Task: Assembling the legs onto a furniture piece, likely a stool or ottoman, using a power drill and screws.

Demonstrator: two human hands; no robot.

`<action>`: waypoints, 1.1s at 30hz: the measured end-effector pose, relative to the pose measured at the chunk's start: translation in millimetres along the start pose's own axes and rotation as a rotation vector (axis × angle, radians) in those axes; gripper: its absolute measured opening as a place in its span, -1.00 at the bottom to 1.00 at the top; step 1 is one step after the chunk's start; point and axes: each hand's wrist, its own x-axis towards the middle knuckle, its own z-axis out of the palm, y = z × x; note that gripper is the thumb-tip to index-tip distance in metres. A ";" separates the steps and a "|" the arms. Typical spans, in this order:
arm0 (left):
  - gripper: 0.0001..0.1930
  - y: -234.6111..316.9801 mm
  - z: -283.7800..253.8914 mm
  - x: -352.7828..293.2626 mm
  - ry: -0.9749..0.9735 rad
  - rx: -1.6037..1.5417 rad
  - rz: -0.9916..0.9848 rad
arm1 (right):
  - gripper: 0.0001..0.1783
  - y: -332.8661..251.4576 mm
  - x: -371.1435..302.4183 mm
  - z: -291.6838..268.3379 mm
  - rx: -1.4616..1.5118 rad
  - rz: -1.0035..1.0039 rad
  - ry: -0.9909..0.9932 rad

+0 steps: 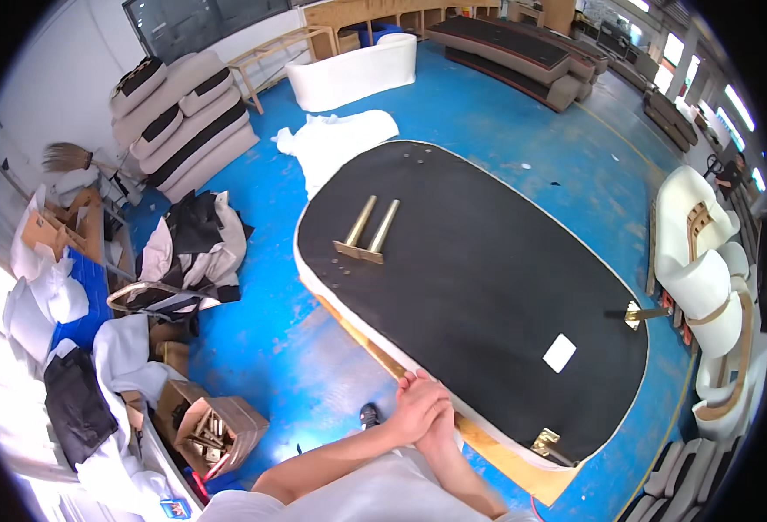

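My left hand and my right hand are closed together in front of my body, fingers wrapped over each other. Anything between them is hidden. Just beyond them lies a large oval furniture piece, its upper face covered in black cloth with a white rim. Two gold metal legs joined to a flat plate rest at its far left. A gold leg bracket stands at the right end, and another gold bracket sits at the near right corner. A white rectangular card lies on the cloth.
An open cardboard box of gold metal legs stands at the lower left. Black and white cloth is heaped on the blue floor. Grey cushioned pieces are stacked by the wall. White curved seat frames line the right side.
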 end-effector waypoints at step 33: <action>-0.57 -478.7 -234.4 243.3 -0.508 -0.008 -0.347 | -0.65 143.6 297.6 -61.1 -0.791 0.319 0.415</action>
